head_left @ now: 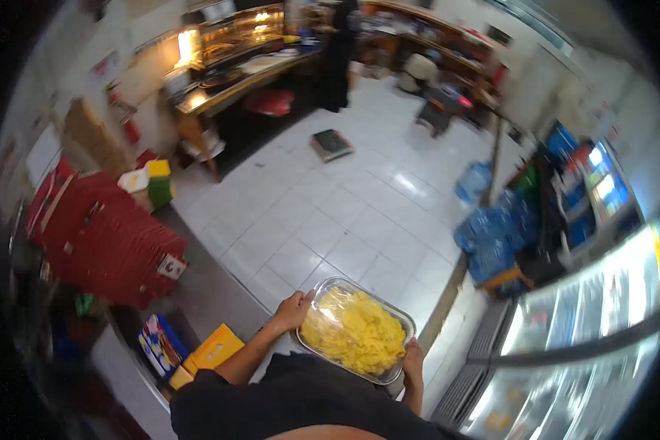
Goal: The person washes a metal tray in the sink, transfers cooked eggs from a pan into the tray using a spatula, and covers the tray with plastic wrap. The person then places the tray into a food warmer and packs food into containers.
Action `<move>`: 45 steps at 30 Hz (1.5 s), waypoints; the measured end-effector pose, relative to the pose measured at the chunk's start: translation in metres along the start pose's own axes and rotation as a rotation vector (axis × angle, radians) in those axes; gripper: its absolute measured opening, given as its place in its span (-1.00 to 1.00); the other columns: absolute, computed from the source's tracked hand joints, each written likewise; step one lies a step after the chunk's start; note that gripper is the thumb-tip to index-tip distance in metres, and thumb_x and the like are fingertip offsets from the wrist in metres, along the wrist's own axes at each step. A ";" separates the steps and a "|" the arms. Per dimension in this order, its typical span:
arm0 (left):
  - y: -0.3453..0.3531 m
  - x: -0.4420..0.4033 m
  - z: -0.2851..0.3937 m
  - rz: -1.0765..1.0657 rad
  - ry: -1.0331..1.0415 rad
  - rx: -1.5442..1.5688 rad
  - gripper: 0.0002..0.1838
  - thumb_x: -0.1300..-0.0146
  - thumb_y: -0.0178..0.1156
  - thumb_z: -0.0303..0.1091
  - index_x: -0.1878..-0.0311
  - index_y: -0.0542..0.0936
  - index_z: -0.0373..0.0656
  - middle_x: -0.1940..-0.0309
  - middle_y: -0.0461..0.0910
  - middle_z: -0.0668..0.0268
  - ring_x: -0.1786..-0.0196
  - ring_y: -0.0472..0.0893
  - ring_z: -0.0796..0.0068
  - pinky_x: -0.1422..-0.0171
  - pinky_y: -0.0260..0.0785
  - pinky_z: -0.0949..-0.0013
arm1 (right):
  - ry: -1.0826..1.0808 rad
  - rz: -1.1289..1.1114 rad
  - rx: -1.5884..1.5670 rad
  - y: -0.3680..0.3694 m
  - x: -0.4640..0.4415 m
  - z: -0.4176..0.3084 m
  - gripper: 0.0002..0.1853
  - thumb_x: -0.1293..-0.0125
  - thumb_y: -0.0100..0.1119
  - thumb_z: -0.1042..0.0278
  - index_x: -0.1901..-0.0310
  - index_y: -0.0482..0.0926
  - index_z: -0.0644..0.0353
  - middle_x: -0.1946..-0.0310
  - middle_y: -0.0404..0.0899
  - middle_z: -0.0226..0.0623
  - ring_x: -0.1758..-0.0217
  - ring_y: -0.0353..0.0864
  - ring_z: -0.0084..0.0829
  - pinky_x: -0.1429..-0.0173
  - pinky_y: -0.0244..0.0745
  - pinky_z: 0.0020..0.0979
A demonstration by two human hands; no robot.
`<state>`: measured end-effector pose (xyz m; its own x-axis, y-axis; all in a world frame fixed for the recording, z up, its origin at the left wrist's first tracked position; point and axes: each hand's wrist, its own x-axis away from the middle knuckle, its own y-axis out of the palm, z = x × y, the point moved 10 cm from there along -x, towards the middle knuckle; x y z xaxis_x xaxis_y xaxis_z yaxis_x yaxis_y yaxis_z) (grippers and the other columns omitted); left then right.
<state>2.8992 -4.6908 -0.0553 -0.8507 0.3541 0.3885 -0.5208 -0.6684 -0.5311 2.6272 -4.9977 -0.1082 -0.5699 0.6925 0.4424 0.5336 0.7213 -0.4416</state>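
Between my two hands is a rectangular foil tray [411, 323] under a clear, shiny cover. Yellow food [363, 334], lumpy in texture and of a kind I cannot make out, fills most of it. My left hand [293, 311] grips the tray's left edge, fingers closed on the rim. The opposite side is in the grasp of my right hand [413, 361], low on the right edge. The tray is held in front of my body, above the tiled floor.
To the left, a counter [220, 293] carries a stack of dark red boxes [114, 235] and a yellow box [216, 347]. Blue water bottles [491, 238] and glass-door fridges [587, 293] line the right. A flat dark-topped object [331, 144] lies on the floor [301, 213]. A person in black [339, 59] stands far off.
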 end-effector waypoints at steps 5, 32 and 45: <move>-0.014 -0.059 0.000 0.208 -0.198 0.159 -0.32 -0.28 -0.12 0.31 0.23 0.53 -0.24 0.42 0.59 0.13 0.35 0.59 0.24 0.21 0.40 0.26 | -0.418 -0.223 0.188 0.026 -0.155 -0.138 -0.53 -0.46 -0.23 0.04 0.28 0.50 0.33 0.45 0.47 -0.29 0.31 0.40 -0.47 0.14 0.34 -0.36; -0.277 -0.641 0.153 0.348 -0.146 0.277 -0.28 -0.31 -0.22 0.31 0.15 0.53 -0.28 0.24 0.59 -0.06 0.11 0.58 0.03 0.02 0.36 0.16 | -0.306 -0.381 -0.154 0.280 -0.610 -0.570 -0.52 -0.48 -0.26 0.04 0.05 0.51 0.34 0.20 0.59 -0.32 0.15 0.53 -0.51 0.02 0.41 -0.48; -0.425 -0.839 0.103 0.615 -0.425 0.452 -0.33 -0.34 -0.17 0.22 0.13 0.52 -0.34 0.21 0.59 -0.02 0.09 0.57 0.14 -0.02 0.35 0.22 | -0.466 -0.702 0.314 0.546 -0.823 -0.863 -0.52 -0.44 -0.18 0.07 0.11 0.55 0.41 0.19 0.61 -0.11 0.08 0.53 -0.39 0.00 0.38 -0.33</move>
<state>3.8419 -4.7711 -0.0780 -0.8260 -0.3683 0.4266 0.1767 -0.8880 -0.4245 3.9273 -5.1601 -0.0396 -0.9326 -0.0317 0.3595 -0.1893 0.8910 -0.4126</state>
